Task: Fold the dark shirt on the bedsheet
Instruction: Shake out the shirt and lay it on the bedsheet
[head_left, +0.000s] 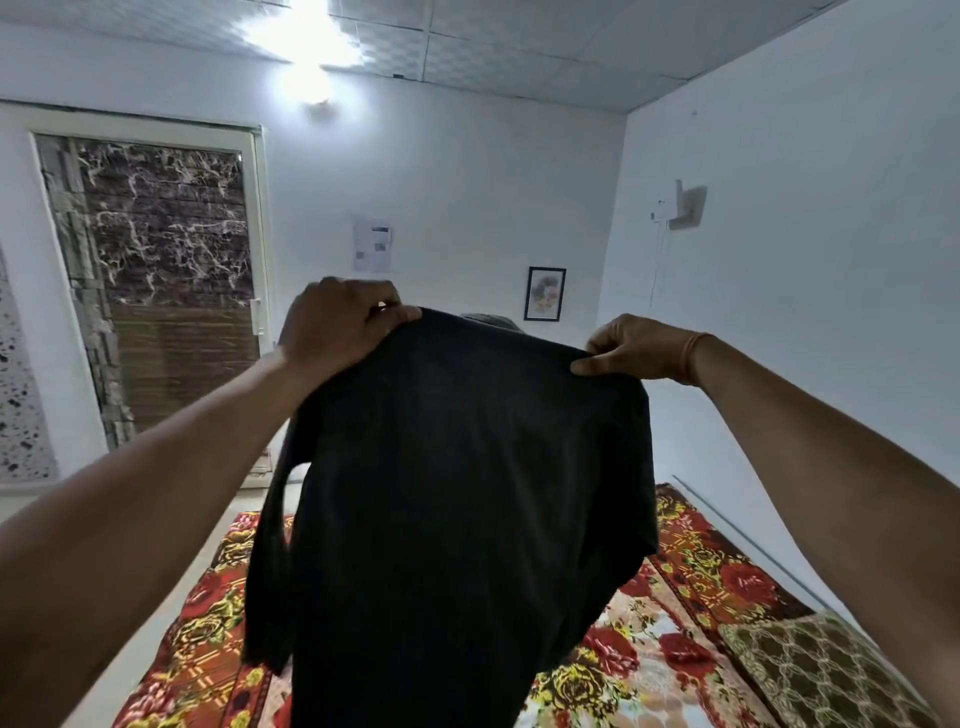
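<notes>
Up in mid-air over the floral bedsheet (675, 639) we hold the dark shirt (457, 519) — left hand (332, 327) and right hand (634, 348) apart, each pinching a shoulder. It hangs straight down, long axis vertical — lowering flat looks next.

Left hand (332, 325) and right hand (634, 351) bare, left forearm (156, 493) and right forearm (831, 467) bare along their whole visible length, thin orange thread band (694, 358) round the right wrist

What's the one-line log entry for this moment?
dark shirt: held up, hanging, unfolded | left hand: grips its top edge | right hand: pinches its top edge | bedsheet: below | fold: not started
</notes>
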